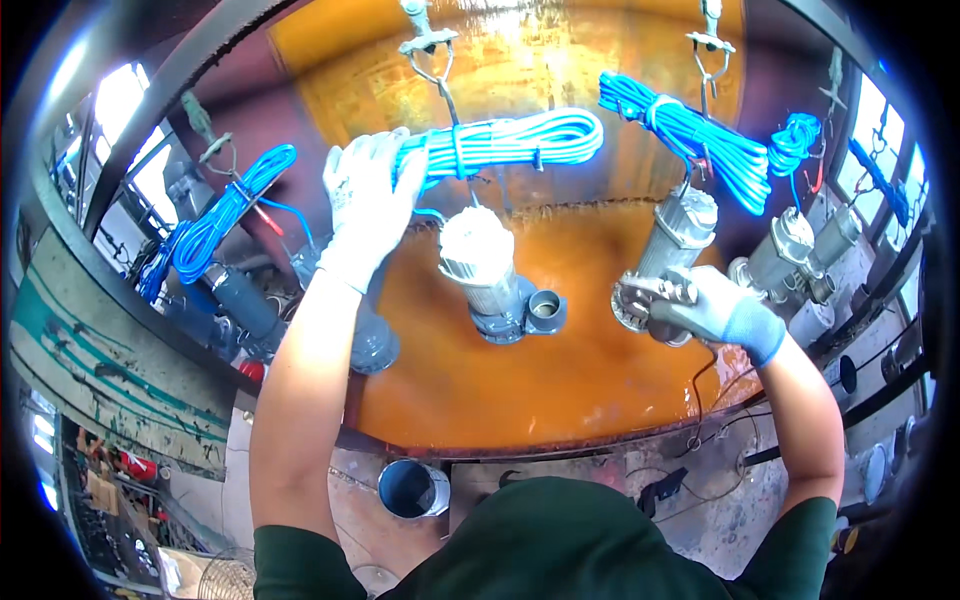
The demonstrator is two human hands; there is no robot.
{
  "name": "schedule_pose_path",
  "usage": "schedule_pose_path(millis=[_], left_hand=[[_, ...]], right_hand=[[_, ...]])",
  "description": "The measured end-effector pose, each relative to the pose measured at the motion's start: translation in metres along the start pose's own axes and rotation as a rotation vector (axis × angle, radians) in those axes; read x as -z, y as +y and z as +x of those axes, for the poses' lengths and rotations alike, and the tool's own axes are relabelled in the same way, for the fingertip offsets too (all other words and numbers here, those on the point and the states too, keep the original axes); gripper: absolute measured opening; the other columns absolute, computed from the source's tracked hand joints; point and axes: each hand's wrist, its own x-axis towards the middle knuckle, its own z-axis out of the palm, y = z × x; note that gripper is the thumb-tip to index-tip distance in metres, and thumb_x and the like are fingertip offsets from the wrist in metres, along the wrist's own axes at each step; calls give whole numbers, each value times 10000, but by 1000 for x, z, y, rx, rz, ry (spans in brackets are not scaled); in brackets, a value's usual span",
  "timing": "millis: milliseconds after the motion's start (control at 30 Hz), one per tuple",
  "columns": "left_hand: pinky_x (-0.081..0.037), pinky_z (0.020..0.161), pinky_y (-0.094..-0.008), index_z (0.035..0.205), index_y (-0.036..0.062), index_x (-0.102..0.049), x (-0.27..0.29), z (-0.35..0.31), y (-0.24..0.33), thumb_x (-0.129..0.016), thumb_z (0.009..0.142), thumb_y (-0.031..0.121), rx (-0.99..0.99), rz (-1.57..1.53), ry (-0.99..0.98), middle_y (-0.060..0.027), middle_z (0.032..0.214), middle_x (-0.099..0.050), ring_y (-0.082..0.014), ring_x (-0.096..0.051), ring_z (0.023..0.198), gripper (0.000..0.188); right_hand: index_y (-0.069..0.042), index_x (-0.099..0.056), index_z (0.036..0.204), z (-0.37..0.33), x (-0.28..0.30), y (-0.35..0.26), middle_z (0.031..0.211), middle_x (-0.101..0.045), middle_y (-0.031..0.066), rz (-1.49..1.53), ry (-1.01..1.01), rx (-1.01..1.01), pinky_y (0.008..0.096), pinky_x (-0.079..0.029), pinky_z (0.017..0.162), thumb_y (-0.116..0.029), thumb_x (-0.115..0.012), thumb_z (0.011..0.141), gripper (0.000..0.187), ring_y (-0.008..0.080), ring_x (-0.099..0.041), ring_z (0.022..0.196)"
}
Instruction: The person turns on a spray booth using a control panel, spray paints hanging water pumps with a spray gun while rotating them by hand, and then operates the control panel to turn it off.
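My left hand (370, 190), in a white glove, is closed around the left end of a coiled blue cable (510, 142). That coil hangs from a hook above a submersible pump (485, 265). The pump has a white-covered top, a silver body and a grey base with a round outlet to the side. My right hand (715, 305), gloved with a blue cuff, is wrapped around a metal spray gun (655, 290). A thin dark hose (697, 390) trails below it. Behind the gun hangs a second, silver pump (680, 235), its lower part partly hidden by the gun and my hand.
Orange-stained booth walls and floor (450, 400) surround the hanging pumps. Grey pumps (375, 340) with blue cables hang at the left; silver ones (780, 250) hang at the right. A bucket (412, 488) stands below the booth's front edge. Overhead hooks (428, 40) carry the pumps.
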Motion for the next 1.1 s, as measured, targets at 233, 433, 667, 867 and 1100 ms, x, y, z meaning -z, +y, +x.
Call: schedule_pose_path(millis=[233, 433, 667, 867, 1100], left_hand=[[-342, 1186, -560, 1274, 132, -693, -26, 1, -27, -639, 1021, 395, 26, -153, -14, -107, 1295, -701, -327, -617, 1248, 369], [-452, 1044, -508, 1232, 64, -694, -46, 14, -37, -545, 1066, 323, 30, -166, 11, -170, 1203, -721, -387, -630, 1142, 342], [-472, 1020, -505, 1156, 70, -688, -66, 18, -47, -564, 1017, 206, 168, -267, 1, -179, 1144, -714, -390, -629, 1129, 231], [-493, 988, -504, 1156, 57, -675, -76, 20, -53, -516, 1008, 134, 217, -353, 18, -195, 1111, -708, -392, -646, 1100, 230], [-547, 875, -462, 1078, 7, -693, -68, 23, -24, -482, 1012, 135, 298, -462, 67, -208, 997, -719, -387, -706, 932, 256]], right_hand=[[-52, -678, 1016, 25, 0, -9, 771, -751, 68, -183, -34, -103, 322, -542, 559, -326, -709, 990, 278, 149, -692, 606], [-39, -669, 1042, 34, -4, 14, 800, -771, 93, -170, -207, -100, 390, -587, 738, -329, -718, 987, 300, 229, -772, 762], [-53, -640, 1013, 24, -15, 39, 773, -754, 89, 85, 29, 2, 386, -583, 706, -281, -699, 984, 237, 221, -748, 712], [-79, -693, 950, -11, -37, 88, 800, -772, 55, -73, -285, 2, 389, -578, 688, -291, -720, 949, 214, 213, -746, 705], [-41, -727, 1084, -56, -77, 127, 856, -753, 42, 498, 241, -146, 328, -557, 699, -198, -742, 935, 216, 159, -705, 730]])
